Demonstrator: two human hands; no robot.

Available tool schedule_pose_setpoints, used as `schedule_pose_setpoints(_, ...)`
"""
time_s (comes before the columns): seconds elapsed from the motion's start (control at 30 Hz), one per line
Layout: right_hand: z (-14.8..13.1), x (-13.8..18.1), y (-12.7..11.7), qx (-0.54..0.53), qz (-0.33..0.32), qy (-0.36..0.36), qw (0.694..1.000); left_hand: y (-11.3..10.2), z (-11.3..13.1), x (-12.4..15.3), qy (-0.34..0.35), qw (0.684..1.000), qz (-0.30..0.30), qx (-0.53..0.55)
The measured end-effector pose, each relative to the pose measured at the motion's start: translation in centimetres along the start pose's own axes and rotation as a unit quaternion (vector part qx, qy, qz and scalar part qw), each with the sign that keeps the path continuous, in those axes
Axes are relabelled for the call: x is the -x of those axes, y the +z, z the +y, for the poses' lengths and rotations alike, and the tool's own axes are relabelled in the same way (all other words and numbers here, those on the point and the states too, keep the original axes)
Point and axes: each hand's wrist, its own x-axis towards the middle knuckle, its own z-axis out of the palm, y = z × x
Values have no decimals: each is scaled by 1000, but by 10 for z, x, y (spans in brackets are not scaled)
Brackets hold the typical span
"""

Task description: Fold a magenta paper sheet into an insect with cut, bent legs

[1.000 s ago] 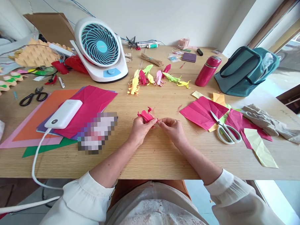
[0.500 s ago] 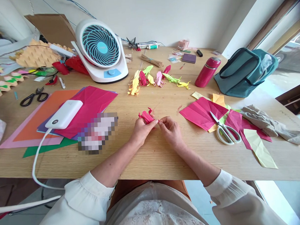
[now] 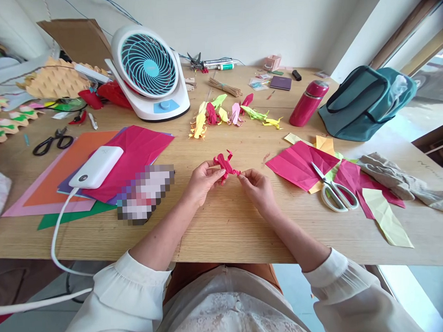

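Note:
A small red origami figure with thin curled limbs is held above the table between my two hands. My left hand pinches its left side between thumb and fingers. At its lower right, my right hand has thumb and forefinger closed at the tip of one limb. Behind my hands lies a row of folded paper figures in yellow, red, pink and green. To the right are creased red paper sheets with white-handled scissors lying across them.
A fan stands at the back left. A white power bank rests on coloured paper sheets, its cable hanging over the table edge. A red flask, a teal bag and grey cloth gloves are on the right. Black scissors lie far left.
The red origami figure has been turned, and more of its body and limbs shows. My left hand has shifted slightly left, and my hands are a little farther apart.

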Motion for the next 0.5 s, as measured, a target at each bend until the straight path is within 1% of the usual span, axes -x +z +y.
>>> schedule_pose_setpoints(0.1,1,-3,-8,41,-9,-5,999,-5,-4,-6,58,995,34,-79)
schedule_pose_setpoints(0.2,4,-7,-17,46,24,-16,999,-9,-11,-11,102,974,59,-191)
schedule_pose_setpoints(0.27,6,-10,-22,39,46,-22,998,-11,-15,-11,112,952,76,-274)
schedule_pose_setpoints(0.33,6,-12,-24,32,53,-25,998,-11,-16,-9,116,928,91,-342)
schedule_pose_setpoints(0.43,3,-11,-25,30,43,-20,998,-10,-15,-5,116,898,98,-413)
schedule_pose_setpoints(0.5,2,-10,-24,34,38,-17,999,-10,-13,-4,116,885,92,-441)
